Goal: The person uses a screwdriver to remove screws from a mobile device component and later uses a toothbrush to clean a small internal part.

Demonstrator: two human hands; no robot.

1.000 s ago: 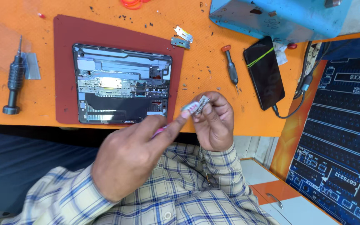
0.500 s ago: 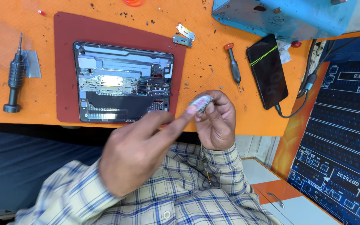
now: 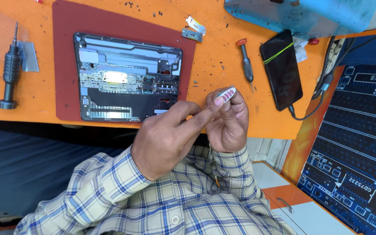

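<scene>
Both my hands pinch one small white strip with red marks: right hand grasps it from below, left hand pushes a fingertip against its end. Strip sits just off the lower right corner of the opened tablet. Tablet lies on a dark red mat. Right of the tablet: two small metal brackets, a red-capped screwdriver, then a black phone. Left of the tablet: a black screwdriver.

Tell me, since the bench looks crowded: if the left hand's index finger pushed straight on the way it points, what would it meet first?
The left hand points up-right; its fingertip already touches the small white-and-red strip in the right hand.
</scene>
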